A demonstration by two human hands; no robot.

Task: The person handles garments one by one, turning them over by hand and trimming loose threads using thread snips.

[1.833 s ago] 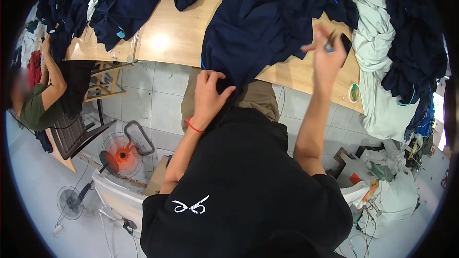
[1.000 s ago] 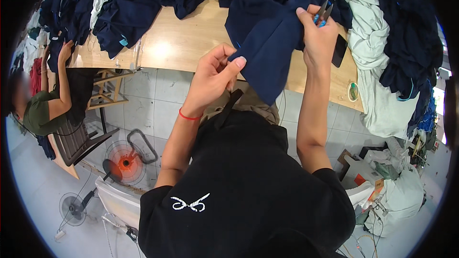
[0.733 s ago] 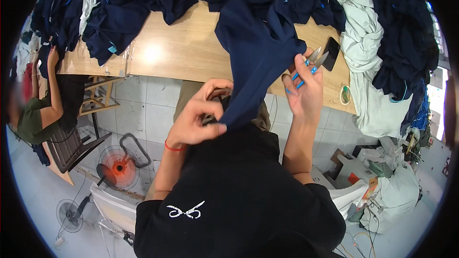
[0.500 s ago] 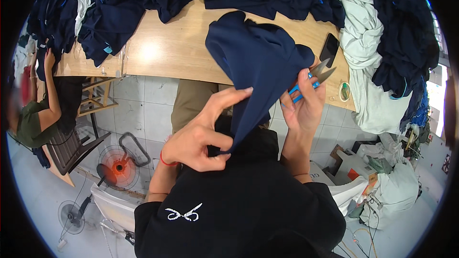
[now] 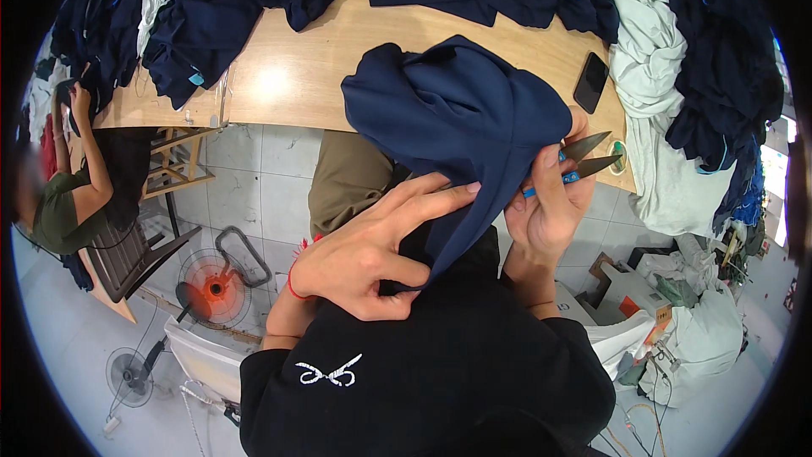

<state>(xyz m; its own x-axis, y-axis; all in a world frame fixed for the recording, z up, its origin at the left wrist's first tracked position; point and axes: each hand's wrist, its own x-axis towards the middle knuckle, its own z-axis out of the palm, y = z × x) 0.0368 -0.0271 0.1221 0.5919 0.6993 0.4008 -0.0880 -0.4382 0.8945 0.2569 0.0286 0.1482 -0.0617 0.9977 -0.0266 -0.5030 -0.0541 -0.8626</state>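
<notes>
Wooden table (image 5: 279, 89) beyond hands, piled garments; left hand (image 5: 372, 250) pinched navy garment (image 5: 461, 118), right hand (image 5: 550, 203) gripped thread snips (image 5: 584, 156); trimming unfinished.

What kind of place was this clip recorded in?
Most likely a garment workshop. Heaps of dark blue garments cover a long wooden table, the right hand holds thread snips against a navy garment, and another person sits working nearby.

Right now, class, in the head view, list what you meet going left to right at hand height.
Seated person in green → orange fan → left hand → navy garment → right hand → thread snips → pale green cloth.
</notes>
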